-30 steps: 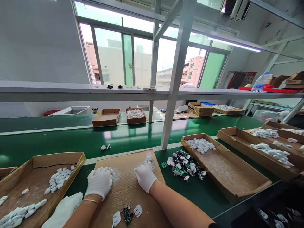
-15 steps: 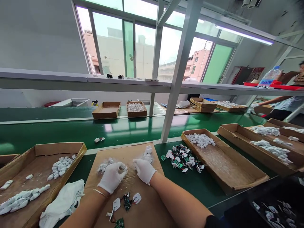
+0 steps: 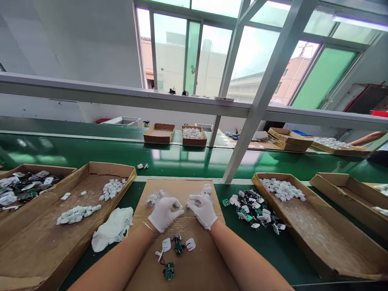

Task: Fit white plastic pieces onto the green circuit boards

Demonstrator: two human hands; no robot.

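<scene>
My left hand (image 3: 166,213), in a white glove, is over the cardboard sheet (image 3: 194,250), its thumb and fingertips curled together beside a small pile of white pieces (image 3: 156,197). My right hand (image 3: 202,210), gloved too, is curled in a pinch just below another white pile (image 3: 206,190). Whatever either hand pinches is too small to make out. Nearer to me on the cardboard, a green circuit board (image 3: 178,245) with white parts wired to it lies above a second green board (image 3: 169,270).
A heap of boards and white parts (image 3: 254,208) lies right of the cardboard. Long cardboard trays stand on the left (image 3: 39,242) and right (image 3: 321,230). A white cloth (image 3: 113,228) lies beside the left tray. A metal post (image 3: 263,97) rises behind the cardboard.
The view has swung left, showing more of the left trays. My right hand's thumb and fingers now form a rounder pinch. My left hand stays curled.
</scene>
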